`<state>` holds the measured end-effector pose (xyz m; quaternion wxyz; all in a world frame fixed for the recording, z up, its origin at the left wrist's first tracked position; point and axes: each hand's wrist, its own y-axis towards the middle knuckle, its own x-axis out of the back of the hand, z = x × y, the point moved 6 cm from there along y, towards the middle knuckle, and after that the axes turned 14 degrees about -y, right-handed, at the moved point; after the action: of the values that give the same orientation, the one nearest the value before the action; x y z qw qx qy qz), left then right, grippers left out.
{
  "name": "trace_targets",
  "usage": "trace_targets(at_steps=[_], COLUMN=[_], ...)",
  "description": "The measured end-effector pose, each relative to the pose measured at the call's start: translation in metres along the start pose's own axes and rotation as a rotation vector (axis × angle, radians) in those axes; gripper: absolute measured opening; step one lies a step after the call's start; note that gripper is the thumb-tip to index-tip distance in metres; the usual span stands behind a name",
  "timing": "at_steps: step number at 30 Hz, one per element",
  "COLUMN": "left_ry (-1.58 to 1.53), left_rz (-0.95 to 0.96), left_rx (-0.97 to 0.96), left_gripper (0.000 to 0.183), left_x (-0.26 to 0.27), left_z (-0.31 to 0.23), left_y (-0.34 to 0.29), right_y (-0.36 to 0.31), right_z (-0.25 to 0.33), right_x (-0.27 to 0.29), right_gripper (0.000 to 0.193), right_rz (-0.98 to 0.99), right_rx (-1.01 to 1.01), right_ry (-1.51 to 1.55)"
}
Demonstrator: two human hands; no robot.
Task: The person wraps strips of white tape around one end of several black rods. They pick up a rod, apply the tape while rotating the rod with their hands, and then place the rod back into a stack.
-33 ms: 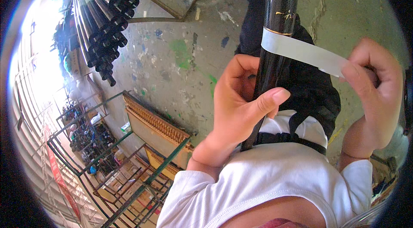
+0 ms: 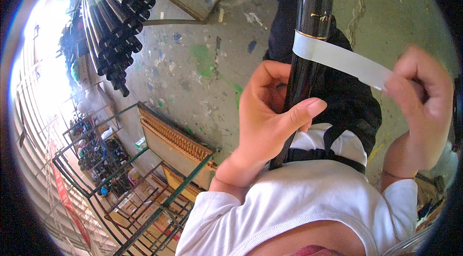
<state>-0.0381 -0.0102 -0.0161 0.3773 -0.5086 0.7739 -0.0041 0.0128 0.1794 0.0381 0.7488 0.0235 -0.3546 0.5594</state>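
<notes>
A glossy black tube (image 2: 306,75) with thin gold rings and a small gold mark runs lengthwise between my legs, its lower end near my waist. My left hand (image 2: 277,111) wraps round it, thumb lying across the front. Just below the lower gold ring, a strip of white tape (image 2: 340,58) touches the tube and stretches out to the right. Its free end is pinched between thumb and fingers of my right hand (image 2: 419,92), which is slightly blurred. The tape's far side, behind the tube, is hidden.
A stack of similar black tubes (image 2: 120,29) fans out at the upper left. Metal frames (image 2: 159,203) and a gold-trimmed panel (image 2: 173,133) stand at the lower left. Paint stains mark the concrete floor (image 2: 212,39).
My right hand has shifted very slightly, with the end of the tape still in its fingers. The left hand and the tube look the same.
</notes>
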Motion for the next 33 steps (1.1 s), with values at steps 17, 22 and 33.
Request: trace_targets(at_steps=[17,22,33], left_ry=[0.082,-0.03,0.109], left_rz=[-0.094,0.065,0.005], left_rx=[-0.031,0.027,-0.066], left_gripper=[0.053,0.039,0.057], left_x=[-0.003,-0.003,-0.004], left_z=[0.002,0.005,0.005], left_y=[-0.005,-0.007,0.0], right_y=[0.015,0.017,0.019], right_z=[0.005,0.004,0.007], right_x=[-0.012,-0.015,-0.024], right_gripper=[0.024,0.027,0.031], right_rz=[0.005,0.066,0.063], right_rx=[0.155,0.136,0.18], right_ry=[0.042,0.078,0.189])
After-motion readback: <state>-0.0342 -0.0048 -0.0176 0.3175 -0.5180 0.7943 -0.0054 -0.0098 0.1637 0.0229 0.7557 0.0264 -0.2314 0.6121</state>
